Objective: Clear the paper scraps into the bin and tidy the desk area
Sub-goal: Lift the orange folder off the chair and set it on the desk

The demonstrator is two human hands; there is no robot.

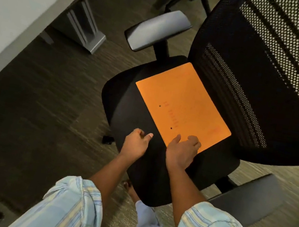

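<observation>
Flat orange paper folder [183, 105] lies on black padded office-chair seat [125, 107]; right hand [182, 152] presses curled fingers on its near corner, no pinch yet, left hand [135, 143] loosely curled, empty, just beside: pickup starting, next needs lifting an edge.

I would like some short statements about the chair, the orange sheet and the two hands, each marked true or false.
1. An orange sheet lies flat on the black chair seat. True.
2. The left hand rests on the sheet. False: it is loosely curled over the bare seat, beside the sheet.
3. The right hand is at the near corner of the sheet. True.
4. The sheet hangs from the mesh backrest. False: it lies on the seat, in front of the backrest.
5. A grey armrest shows on the far left side of the chair. True.
</observation>
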